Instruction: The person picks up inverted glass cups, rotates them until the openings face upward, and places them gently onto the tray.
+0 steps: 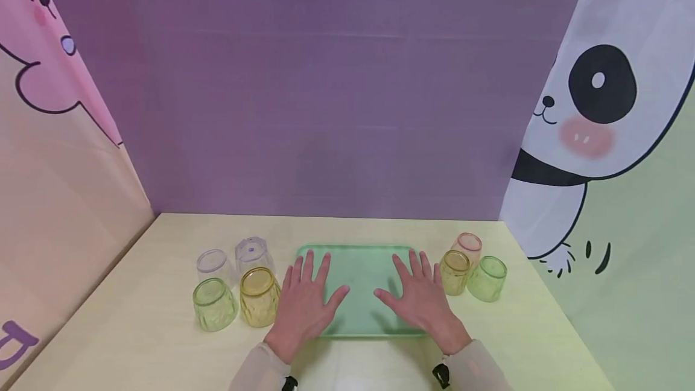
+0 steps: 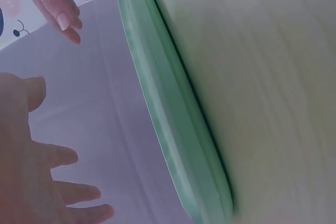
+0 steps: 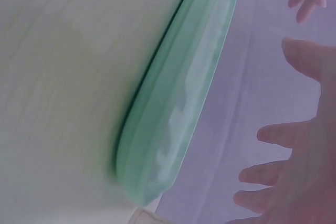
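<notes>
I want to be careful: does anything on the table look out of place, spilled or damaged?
Nothing stands out: the tray lies flat, four glasses left of it and three glasses right of it stand without leaning, and no spill or crack shows.

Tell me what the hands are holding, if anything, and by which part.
Nothing is held: the left hand and right hand are spread and empty above the green tray.

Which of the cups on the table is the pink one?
The pink cup at the back of the trio right of the tray, behind a yellow cup and a green cup; it alone has a pink tint and rim.
</notes>
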### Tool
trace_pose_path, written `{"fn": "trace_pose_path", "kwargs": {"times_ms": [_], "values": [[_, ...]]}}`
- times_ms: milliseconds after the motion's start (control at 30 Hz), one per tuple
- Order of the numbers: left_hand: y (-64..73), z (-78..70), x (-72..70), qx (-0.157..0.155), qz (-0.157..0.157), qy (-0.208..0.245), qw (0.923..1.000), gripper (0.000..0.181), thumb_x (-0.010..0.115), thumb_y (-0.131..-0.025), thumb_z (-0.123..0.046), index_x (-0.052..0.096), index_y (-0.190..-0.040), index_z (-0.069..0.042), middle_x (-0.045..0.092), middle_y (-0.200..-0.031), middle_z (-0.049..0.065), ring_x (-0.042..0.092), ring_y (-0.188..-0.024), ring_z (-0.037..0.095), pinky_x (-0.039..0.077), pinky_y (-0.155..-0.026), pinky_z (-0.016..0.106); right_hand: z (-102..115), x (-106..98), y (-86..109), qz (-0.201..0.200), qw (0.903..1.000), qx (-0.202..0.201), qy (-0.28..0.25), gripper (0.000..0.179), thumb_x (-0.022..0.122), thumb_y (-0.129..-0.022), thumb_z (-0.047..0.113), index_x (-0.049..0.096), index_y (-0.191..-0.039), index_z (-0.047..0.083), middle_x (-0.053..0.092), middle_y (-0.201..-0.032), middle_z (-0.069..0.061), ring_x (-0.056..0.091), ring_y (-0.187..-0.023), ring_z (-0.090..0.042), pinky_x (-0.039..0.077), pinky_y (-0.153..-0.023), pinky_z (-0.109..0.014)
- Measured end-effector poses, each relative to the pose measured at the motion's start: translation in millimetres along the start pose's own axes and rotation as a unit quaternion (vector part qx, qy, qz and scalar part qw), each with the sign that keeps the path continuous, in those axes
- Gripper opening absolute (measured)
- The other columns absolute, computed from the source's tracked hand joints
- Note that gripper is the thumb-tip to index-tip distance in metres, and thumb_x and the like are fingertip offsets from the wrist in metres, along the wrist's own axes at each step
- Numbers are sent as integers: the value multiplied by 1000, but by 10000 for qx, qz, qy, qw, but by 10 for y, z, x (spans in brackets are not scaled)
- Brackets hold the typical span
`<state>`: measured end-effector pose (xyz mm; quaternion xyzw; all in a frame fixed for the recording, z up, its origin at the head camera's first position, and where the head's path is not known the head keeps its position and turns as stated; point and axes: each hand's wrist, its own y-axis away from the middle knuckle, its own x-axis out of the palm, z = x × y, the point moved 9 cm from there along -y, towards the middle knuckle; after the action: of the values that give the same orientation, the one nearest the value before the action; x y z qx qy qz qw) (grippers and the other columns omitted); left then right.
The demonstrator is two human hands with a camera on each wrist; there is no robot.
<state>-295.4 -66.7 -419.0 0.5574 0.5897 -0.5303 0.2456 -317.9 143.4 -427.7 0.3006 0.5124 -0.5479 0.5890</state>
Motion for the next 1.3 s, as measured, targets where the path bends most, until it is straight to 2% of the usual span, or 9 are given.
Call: {"fn": "trace_pose_path", "kwargs": {"times_ms": [267, 433, 667, 867, 1200, 1300], "values": [[10, -52, -47, 168, -219, 198, 9994, 67, 52, -102, -49, 49, -148, 0, 44, -149, 31, 40, -139, 49, 31, -115, 56, -46, -131, -7, -61, 9998, -101, 176, 77, 61, -94, 57, 49, -149, 5, 37, -154, -30, 28, -145, -51, 22, -115, -68], [11, -64, -39, 241, -141, 417, 9987, 62, 51, -103, -43, 49, -146, 2, 45, -148, 31, 42, -137, 47, 35, -113, 56, -114, -239, -40, -134, 9993, -56, 346, 71, 62, -95, 51, 52, -146, 3, 41, -151, -32, 34, -142, -51, 25, -114, -66], [32, -53, -38, 182, -116, 777, 9967, 57, 52, -104, -38, 50, -145, 1, 47, -146, 29, 45, -134, 46, 40, -107, 59, -156, -300, -64, -146, 9984, -131, 532, 64, 64, -96, 46, 55, -142, 2, 46, -144, -33, 40, -136, -52, 32, -111, -64], [19, -55, -65, 134, -258, 1096, 9936, 53, 54, -104, -35, 53, -142, 1, 51, -142, 28, 48, -131, 46, 42, -105, 60, -170, -426, -92, -315, 9963, -210, 772, 58, 66, -95, 41, 59, -135, 1, 53, -134, -32, 49, -125, -49, 43, -100, -62], [-4, -71, -77, 0, -269, 1560, 9874, 49, 58, -102, -34, 56, -138, 0, 56, -136, 21, 51, -128, 41, 43, -104, 56, -346, -631, -141, -365, 9949, 128, 935, 50, 67, -92, 34, 63, -127, -2, 58, -119, -29, 52, -109, -48, 50, -87, -59], [-22, -49, -53, -221, -155, 1766, 9839, 49, 57, -103, -34, 56, -138, 0, 56, -138, 19, 51, -129, 40, 43, -105, 55, -404, -679, -160, -388, 9926, 176, 1138, 49, 65, -91, 33, 63, -125, -2, 58, -116, -28, 53, -104, -47, 51, -82, -59]]}}
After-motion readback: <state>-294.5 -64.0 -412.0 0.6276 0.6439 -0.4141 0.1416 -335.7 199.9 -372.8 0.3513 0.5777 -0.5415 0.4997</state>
